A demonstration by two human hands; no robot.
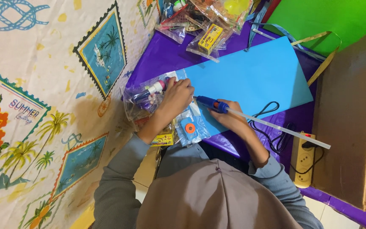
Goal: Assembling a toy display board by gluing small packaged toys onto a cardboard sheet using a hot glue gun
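Note:
My left hand (176, 97) presses down on a clear plastic packet (147, 97) of small toys at the left edge of a light blue sheet (250, 76). My right hand (230, 119) grips a blue glue gun (212, 104), whose nozzle points left toward the packet's edge, just beside my left fingers. A long translucent glue stick (280, 128) juts out of the gun's back to the right. Another clear packet holding an orange and blue toy (188, 127) lies under my wrists.
The purple table cover (157, 55) carries more toy packets (210, 38) at the far end. A black cord (272, 110) runs to a yellowish power strip (303, 159). A cardboard box (344, 114) stands at right, and a patterned cloth (43, 85) at left.

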